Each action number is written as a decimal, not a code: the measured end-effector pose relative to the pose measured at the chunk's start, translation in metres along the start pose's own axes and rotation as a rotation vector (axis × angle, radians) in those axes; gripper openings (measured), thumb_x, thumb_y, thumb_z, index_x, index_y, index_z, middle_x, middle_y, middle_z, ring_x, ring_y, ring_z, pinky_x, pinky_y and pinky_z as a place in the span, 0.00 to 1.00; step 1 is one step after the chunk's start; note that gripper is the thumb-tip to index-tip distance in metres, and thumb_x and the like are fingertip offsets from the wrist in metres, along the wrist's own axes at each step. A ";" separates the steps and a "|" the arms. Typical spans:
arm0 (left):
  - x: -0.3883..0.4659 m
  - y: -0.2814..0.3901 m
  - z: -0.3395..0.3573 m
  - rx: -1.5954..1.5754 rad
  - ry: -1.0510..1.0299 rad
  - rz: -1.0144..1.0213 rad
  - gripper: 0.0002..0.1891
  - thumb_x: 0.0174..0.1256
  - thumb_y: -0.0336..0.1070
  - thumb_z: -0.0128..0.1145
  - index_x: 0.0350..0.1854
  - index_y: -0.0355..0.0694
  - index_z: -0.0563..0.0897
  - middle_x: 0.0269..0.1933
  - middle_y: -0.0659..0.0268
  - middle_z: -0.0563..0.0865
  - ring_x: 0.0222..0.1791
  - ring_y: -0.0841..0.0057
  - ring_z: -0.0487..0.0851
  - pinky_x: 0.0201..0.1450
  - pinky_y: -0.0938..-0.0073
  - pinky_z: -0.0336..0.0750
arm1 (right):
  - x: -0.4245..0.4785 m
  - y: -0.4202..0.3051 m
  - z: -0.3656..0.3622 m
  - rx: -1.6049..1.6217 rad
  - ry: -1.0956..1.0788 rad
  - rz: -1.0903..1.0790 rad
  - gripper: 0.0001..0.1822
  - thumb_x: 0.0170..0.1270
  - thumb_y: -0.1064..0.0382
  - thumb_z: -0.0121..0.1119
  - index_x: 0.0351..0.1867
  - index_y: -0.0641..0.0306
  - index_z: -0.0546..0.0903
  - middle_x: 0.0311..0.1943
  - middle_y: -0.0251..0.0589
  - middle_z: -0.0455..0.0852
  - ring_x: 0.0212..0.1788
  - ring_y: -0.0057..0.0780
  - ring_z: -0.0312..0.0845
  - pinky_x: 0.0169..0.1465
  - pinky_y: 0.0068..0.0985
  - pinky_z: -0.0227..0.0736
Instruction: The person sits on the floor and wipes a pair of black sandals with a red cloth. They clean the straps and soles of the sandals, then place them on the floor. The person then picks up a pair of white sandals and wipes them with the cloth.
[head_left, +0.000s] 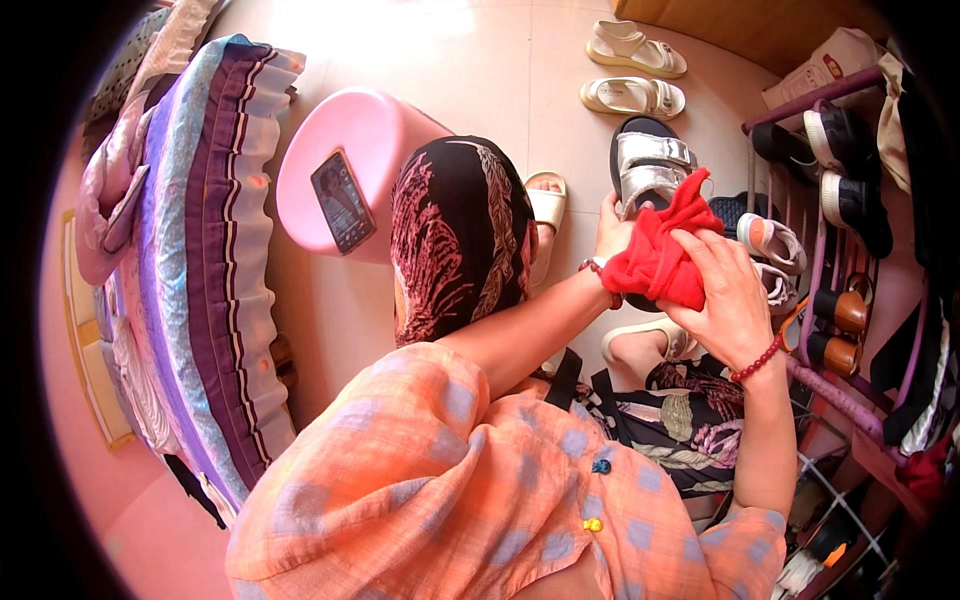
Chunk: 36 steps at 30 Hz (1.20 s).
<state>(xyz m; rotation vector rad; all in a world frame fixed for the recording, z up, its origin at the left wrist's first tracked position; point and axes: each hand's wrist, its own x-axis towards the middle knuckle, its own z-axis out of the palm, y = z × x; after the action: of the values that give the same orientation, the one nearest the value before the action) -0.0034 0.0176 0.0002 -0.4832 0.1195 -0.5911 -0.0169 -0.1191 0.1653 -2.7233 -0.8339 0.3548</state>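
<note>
A sandal (651, 157) with silver straps and a dark sole is held up in front of me, its toe pointing away. My left hand (616, 229) grips it from the left side, with the fingers partly hidden beneath the sandal and a red cloth. The red cloth (664, 247) lies bunched over the heel half of the sandal. Pressing on that cloth from the right is my right hand (724, 300), its fingers spread across the fabric. Cloth covers the sandal's rear part, apart from a bit of dark sole showing below.
At the right stands a purple shoe rack (814, 315) with several shoes. Two cream sandals (634, 97) sit on the tiled floor ahead. A pink stool (315, 142) at the left bears a smartphone (343, 201). Further left is a bed with a frilled purple cover (217, 247).
</note>
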 end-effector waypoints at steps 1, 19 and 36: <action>0.000 0.003 0.001 -0.040 0.028 -0.018 0.47 0.65 0.75 0.24 0.72 0.38 0.63 0.73 0.48 0.64 0.72 0.51 0.64 0.79 0.55 0.47 | 0.001 -0.002 0.001 -0.021 -0.004 0.016 0.38 0.44 0.59 0.74 0.62 0.55 0.74 0.56 0.42 0.78 0.58 0.42 0.72 0.61 0.39 0.71; 0.003 -0.014 0.010 1.132 0.575 0.608 0.40 0.64 0.30 0.64 0.74 0.45 0.54 0.61 0.52 0.73 0.58 0.64 0.79 0.54 0.64 0.81 | 0.011 0.001 0.011 0.056 -0.056 0.095 0.38 0.46 0.59 0.70 0.64 0.61 0.73 0.56 0.46 0.80 0.53 0.48 0.77 0.58 0.38 0.73; 0.008 -0.004 0.028 1.235 0.860 0.683 0.39 0.62 0.32 0.65 0.73 0.39 0.57 0.54 0.57 0.80 0.51 0.69 0.83 0.53 0.69 0.80 | -0.014 0.017 -0.023 0.381 -0.344 0.007 0.29 0.48 0.57 0.72 0.55 0.56 0.80 0.51 0.48 0.85 0.51 0.45 0.81 0.57 0.34 0.75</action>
<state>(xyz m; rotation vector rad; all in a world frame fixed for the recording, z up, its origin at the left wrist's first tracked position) 0.0077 0.0215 0.0274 1.0163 0.6539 -0.0763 -0.0126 -0.1450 0.1831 -2.3417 -0.7456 0.9033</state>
